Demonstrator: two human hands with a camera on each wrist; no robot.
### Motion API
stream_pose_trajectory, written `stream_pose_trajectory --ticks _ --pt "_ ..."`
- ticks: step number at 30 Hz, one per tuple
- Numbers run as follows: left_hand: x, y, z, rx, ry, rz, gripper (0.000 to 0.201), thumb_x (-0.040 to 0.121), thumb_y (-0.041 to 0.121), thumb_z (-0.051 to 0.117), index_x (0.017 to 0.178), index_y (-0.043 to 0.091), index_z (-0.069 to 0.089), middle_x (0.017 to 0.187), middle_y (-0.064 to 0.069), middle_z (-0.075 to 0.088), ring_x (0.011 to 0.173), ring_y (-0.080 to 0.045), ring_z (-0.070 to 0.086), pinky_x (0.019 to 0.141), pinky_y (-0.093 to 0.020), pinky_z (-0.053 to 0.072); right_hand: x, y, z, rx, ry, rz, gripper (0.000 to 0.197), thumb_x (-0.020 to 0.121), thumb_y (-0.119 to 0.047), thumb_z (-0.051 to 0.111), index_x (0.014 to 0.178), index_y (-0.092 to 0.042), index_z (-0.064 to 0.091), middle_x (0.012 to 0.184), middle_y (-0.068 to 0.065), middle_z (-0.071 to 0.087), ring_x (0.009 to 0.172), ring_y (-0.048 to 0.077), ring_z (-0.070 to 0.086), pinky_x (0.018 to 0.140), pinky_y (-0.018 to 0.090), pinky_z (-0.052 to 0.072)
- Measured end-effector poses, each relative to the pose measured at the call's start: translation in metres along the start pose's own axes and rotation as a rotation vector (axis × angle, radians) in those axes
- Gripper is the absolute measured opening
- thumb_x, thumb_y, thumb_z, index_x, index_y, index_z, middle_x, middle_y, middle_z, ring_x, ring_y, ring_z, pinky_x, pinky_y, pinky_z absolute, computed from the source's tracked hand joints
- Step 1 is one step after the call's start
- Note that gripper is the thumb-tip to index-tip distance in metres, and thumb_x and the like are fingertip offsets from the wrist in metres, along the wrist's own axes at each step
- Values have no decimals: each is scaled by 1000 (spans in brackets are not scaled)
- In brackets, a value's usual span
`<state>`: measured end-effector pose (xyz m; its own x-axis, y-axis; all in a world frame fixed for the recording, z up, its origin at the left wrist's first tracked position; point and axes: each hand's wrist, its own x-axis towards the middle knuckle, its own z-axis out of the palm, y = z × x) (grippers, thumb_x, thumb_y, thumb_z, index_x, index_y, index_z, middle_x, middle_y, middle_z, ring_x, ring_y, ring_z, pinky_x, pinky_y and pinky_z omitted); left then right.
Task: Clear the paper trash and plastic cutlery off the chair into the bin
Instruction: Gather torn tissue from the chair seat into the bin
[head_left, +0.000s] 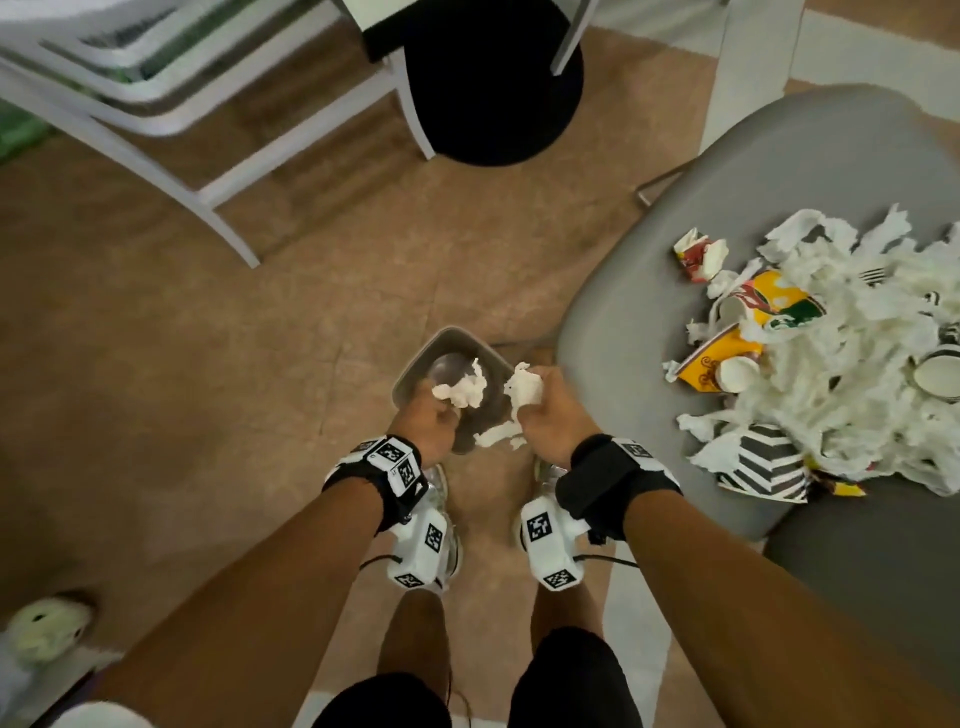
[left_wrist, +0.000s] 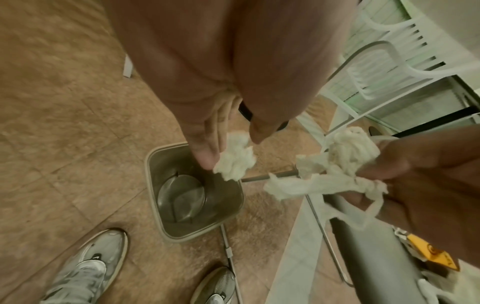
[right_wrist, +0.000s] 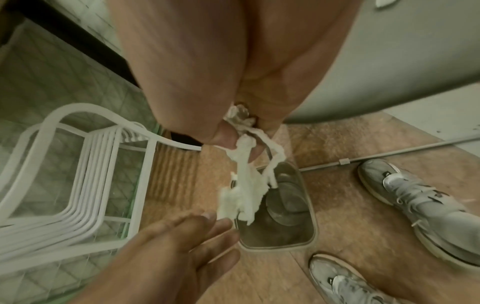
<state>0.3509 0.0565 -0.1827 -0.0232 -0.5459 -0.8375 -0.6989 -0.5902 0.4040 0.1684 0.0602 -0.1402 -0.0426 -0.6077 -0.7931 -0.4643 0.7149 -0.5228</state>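
Brown tiled floor (head_left: 208, 322); stacked white chairs (head_left: 130, 78) beside a black stool (head_left: 493, 104).

Both hands over the bin (head_left: 410, 371) on the floor — left hand (head_left: 427, 418) touching a paper wad (head_left: 465, 391), right hand (head_left: 548, 410) gripping torn paper (head_left: 522, 391). To the right, a grey chair (head_left: 623, 322) heaped with paper scraps (head_left: 841, 374) and crushed cups (head_left: 727, 364).
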Motion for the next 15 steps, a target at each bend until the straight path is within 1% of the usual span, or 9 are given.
stream_pose_trajectory --ticks 2,3,5,7,8,10,11,13,15 --pt "3 -10 -1 20 2 -19 63 99 25 47 153 20 16 122 -8 67 113 -29 61 92 -33 46 6 2 13 1 26 13 44 89 -15 56 129 -21 40 122 6 58 110 29 61 98 48 50" --pt "3 -14 -2 21 18 -20 62 99 24 47 153 22 17 123 -8 67 113 -30 61 92 -34 46 9 3 19 -2 38 1 47 89 -15 59 132 -21 39 123 3 57 114 28 59 100 45 48" --pt "5 -23 -7 14 45 -27 58 98 21 47 152 23 24 125 -10 65 113 -31 60 94 -35 47 11 1 28 -14 20 -2 55 92 -16 62 140 -17 36 124 0 55 122 27 56 99 33 44" --pt "7 -32 -12 24 57 -35 58 96 19 47 151 19 29 131 -11 62 117 -31 59 98 -37 47 10 -2 32 -27 -18 40 66 97 -21 60 152 -16 24 133 3 52 128 23 50 93 20 36" --pt "7 -35 -14 40 64 -32 54 95 19 47 148 17 35 132 -10 61 118 -30 58 97 -36 46 8 -2 33 -35 -22 61 69 99 -23 57 155 -17 18 135 3 51 130 22 49 92 19 33" --pt "6 -37 -20 57 85 -7 37 94 17 49 130 13 53 129 -6 61 112 -25 59 91 -30 45 8 -1 33 -8 -16 55 66 100 -19 53 156 -17 18 134 3 51 130 22 48 97 23 35" --pt "5 -34 -22 41 88 -4 28 93 16 51 120 15 57 124 -4 62 108 -23 60 89 -30 46 9 1 32 34 -10 42 63 100 -14 52 155 -16 21 137 4 51 132 23 48 103 27 37" --pt "4 -28 -25 -24 77 -6 22 90 17 53 110 23 56 118 -3 64 105 -24 63 93 -38 52 9 3 25 134 -11 8 58 99 -3 50 153 -11 27 142 6 50 137 25 45 114 34 36" --pt "7 -22 -25 -60 59 -17 23 85 21 53 107 27 56 117 -7 66 102 -29 66 93 -46 54 9 4 12 173 -8 -31 52 97 3 51 148 -3 37 145 10 48 139 28 44 116 39 36"
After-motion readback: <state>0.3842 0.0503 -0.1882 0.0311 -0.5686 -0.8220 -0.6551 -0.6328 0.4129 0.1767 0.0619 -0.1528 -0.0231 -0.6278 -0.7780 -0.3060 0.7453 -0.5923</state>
